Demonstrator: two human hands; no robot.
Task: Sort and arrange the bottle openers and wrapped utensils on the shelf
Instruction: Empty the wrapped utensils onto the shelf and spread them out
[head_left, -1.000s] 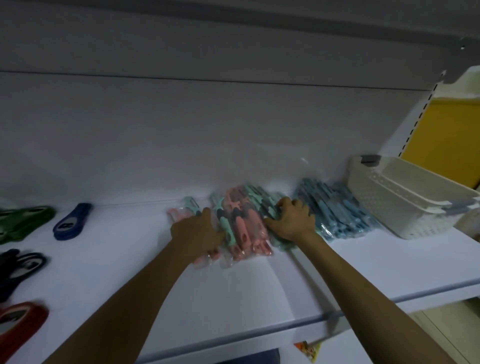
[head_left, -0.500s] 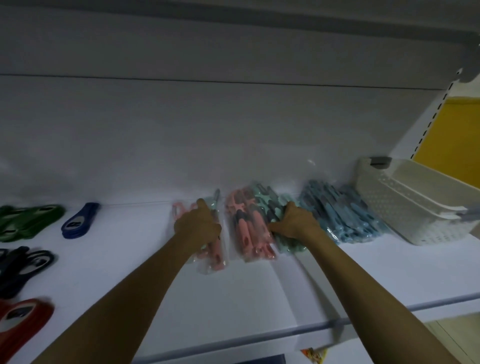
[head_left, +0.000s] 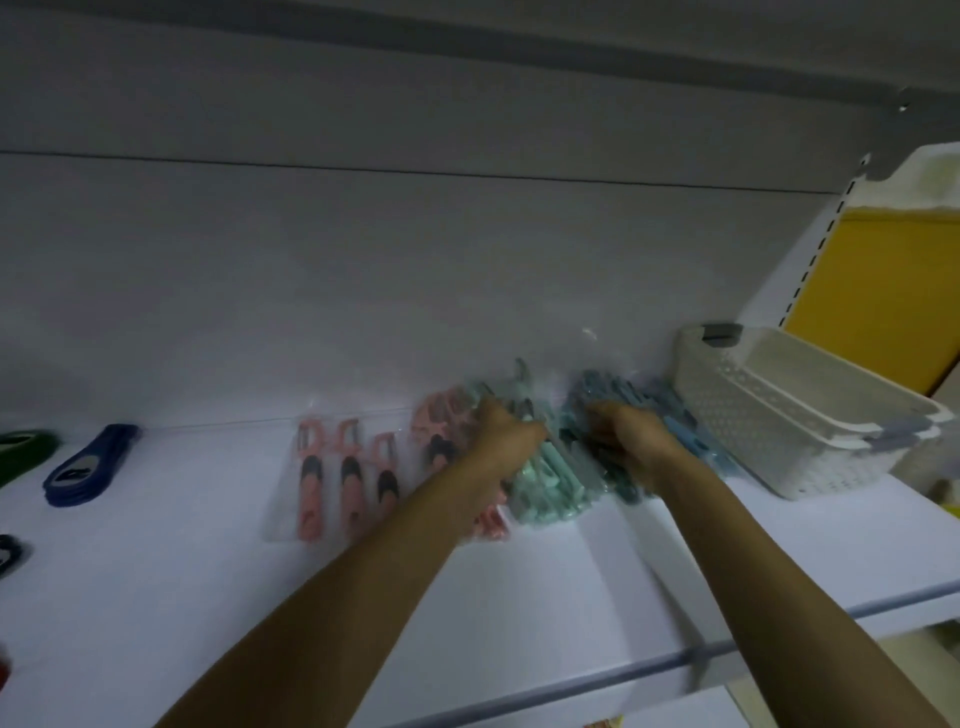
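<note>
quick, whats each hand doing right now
left hand: fingers curled, grips the mint wrapped utensils
right hand: fingers curled, grips the blue wrapped utensils

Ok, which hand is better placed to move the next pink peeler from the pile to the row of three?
Probably left: the left hand rests on the mint packets beside the pink pile, nearer the row of three pink peelers; the right hand is farther off, on the blue packets.

Two hands (head_left: 506, 437), two stacked baskets (head_left: 727, 413)
</note>
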